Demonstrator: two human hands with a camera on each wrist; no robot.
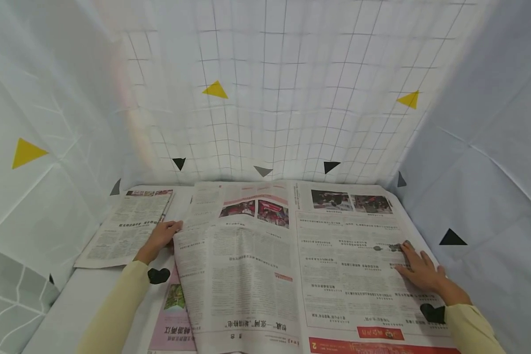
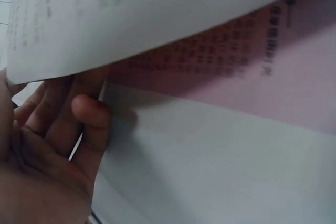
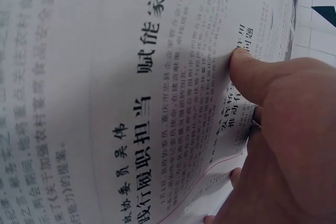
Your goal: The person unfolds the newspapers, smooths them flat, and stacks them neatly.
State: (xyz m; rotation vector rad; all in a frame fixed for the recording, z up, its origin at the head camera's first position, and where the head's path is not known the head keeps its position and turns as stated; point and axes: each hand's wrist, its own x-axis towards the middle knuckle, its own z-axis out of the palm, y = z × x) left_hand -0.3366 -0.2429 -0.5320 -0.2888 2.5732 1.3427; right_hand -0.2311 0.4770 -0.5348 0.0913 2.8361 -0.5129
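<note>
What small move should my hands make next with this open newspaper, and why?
Probably let your left hand raise the left edge of the newspaper slightly higher: that edge is lifted above the pink page, with fingers reaching under it, while your right hand rests on the right page.

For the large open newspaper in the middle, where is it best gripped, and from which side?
Probably the left edge of the open newspaper, coming from its left with fingers beneath and thumb on top. The left wrist view shows the thin sheet raised off the pink page, leaving a gap for fingers. The left hand is at that edge.
</note>
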